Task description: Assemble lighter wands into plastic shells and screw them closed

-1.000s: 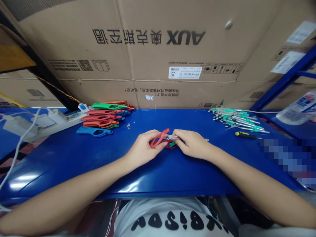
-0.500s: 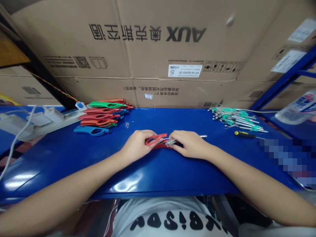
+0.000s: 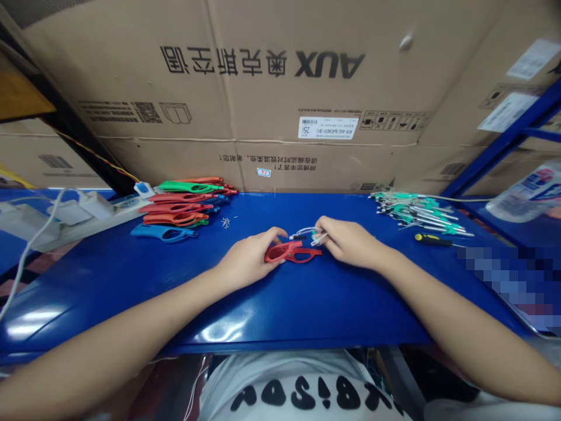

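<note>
Two grips: we find left hand [image 3: 249,255] fingers grasping the red casing [image 3: 288,252] over the counter [image 3: 307,316], right hand [image 3: 349,241] fingers pinching a wired part [image 3: 319,238] just beside it.
Wire risk: we judge a tug or snag could loosen it.
Blue surface: glossy; small loose bits [image 3: 225,223] could scatter if brushed.
Room: cardboard carton [image 3: 263,105] behind, blue frame [image 3: 486,158] right.
</note>
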Motion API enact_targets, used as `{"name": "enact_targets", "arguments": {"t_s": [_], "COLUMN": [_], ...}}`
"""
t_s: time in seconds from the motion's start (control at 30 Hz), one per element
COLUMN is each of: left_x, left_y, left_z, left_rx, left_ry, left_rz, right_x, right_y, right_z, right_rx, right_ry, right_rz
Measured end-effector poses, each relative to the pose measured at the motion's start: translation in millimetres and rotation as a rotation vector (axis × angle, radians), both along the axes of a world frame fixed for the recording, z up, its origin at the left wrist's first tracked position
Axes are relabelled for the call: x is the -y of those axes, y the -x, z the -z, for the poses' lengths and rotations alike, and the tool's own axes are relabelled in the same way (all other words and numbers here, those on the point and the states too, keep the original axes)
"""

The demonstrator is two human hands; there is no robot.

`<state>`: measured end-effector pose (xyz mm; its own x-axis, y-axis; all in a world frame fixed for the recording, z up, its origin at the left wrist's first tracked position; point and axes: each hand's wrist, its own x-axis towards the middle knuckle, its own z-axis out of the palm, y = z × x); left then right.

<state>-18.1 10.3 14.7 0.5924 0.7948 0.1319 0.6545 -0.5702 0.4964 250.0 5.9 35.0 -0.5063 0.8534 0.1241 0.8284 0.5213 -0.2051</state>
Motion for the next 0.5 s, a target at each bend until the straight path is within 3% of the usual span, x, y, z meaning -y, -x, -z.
{"name": "enact_targets", "arguments": {"t_s": [0.13, 0.27, 0.4, 0.5], "left_x": [0.4, 5.6, 8.4, 5.4], "left_y": [6.8, 9.0, 5.4, 3.1], "left_z": [-16.0, -22.7, -18.9, -13.6], "left_rx": [-0.148, -0.192, -0.167, -0.121], "left_ry": [-0.007, -0.112, -0.129, -0.110], "left_rz": [0.100, 0.220, 0.342, 0.408], "right_x": [-21.3, -45.6, -62.7, -70.9], "right_y": [-49.4, -117.1, -178.0, -208.8], "right_z": [-24.9, -39.9, -35.4, -25.2], "right_rx": [0.126, 0.163, 0.150, 0.099], "right_ry": [-0.212, -0.252, -0.201, -0.155], "right_rz": [0.232, 0.576, 0.702, 0.703]}}
